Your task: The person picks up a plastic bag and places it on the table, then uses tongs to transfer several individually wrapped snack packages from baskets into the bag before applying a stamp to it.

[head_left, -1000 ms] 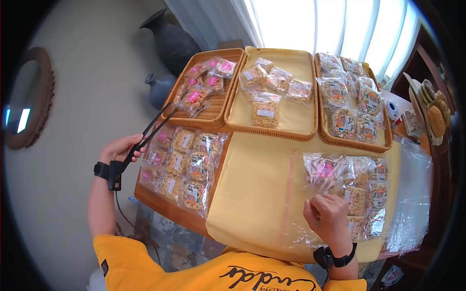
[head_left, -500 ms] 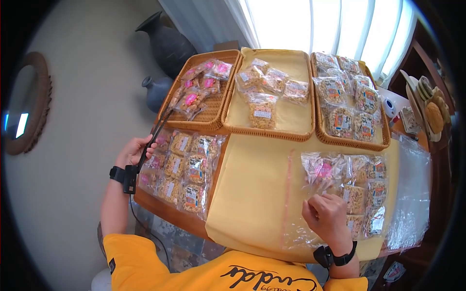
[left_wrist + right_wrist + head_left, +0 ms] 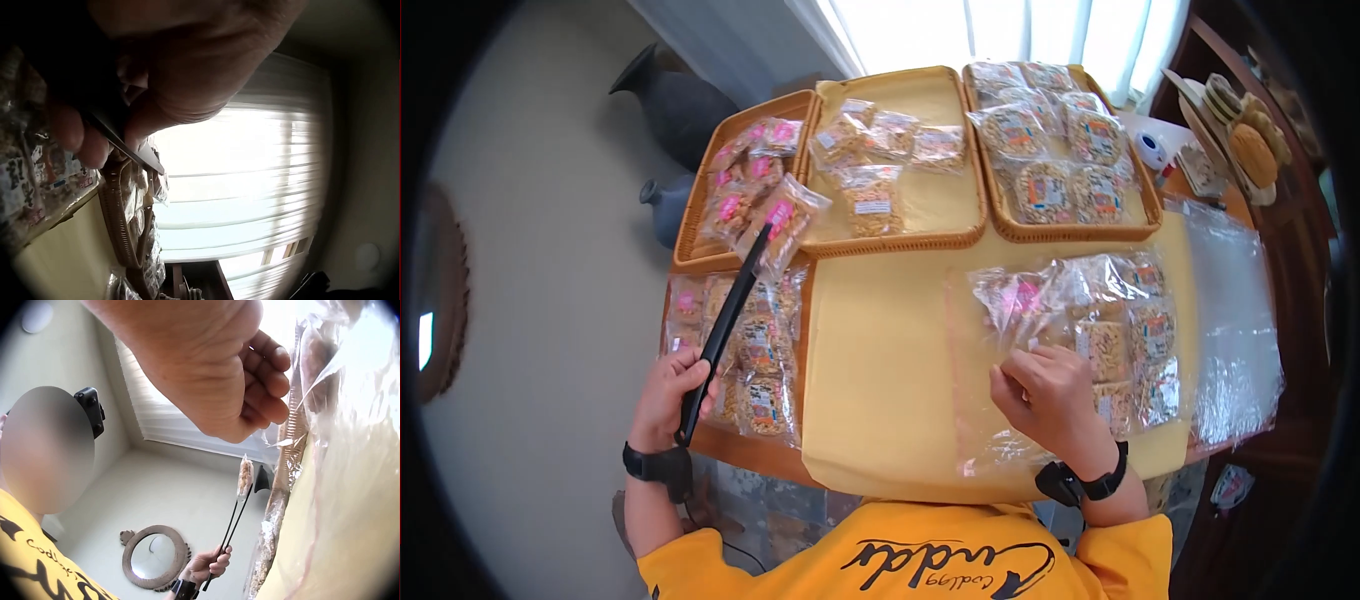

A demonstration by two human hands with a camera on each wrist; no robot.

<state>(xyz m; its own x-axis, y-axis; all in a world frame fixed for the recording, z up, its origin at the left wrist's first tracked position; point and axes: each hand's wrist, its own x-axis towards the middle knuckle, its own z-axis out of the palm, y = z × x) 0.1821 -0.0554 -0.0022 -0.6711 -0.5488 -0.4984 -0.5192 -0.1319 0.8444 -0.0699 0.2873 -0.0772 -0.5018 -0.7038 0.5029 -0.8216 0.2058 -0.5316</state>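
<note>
In the head view my left hand (image 3: 672, 398) grips black tongs (image 3: 730, 335) near their rear end. Their tips pinch a clear packet with a pink label (image 3: 780, 218), held over the near right corner of the left basket. The right wrist view shows this packet (image 3: 245, 478) raised at the tips of the tongs. My right hand (image 3: 1050, 398) has curled fingers and pinches the upper film of a clear plastic bag (image 3: 990, 435); thumb and index fingertip are hidden. Inside the bag lie a pink-labelled packet (image 3: 1022, 295) and several grain-bar packets (image 3: 1103, 345).
Along the back stand a left basket (image 3: 683, 235) of pink-labelled packets, a middle basket (image 3: 945, 235) and a right basket (image 3: 1080, 232) of grain bars. A filled bag (image 3: 765, 345) lies at left. Flat clear bags (image 3: 1235, 340) lie at right. Dark vases (image 3: 675, 110) stand behind.
The tongs have lifted a pink-labelled packet from the left basket and moved it toward me and right. My right hand keeps its place at the bag. The head view has shifted.
</note>
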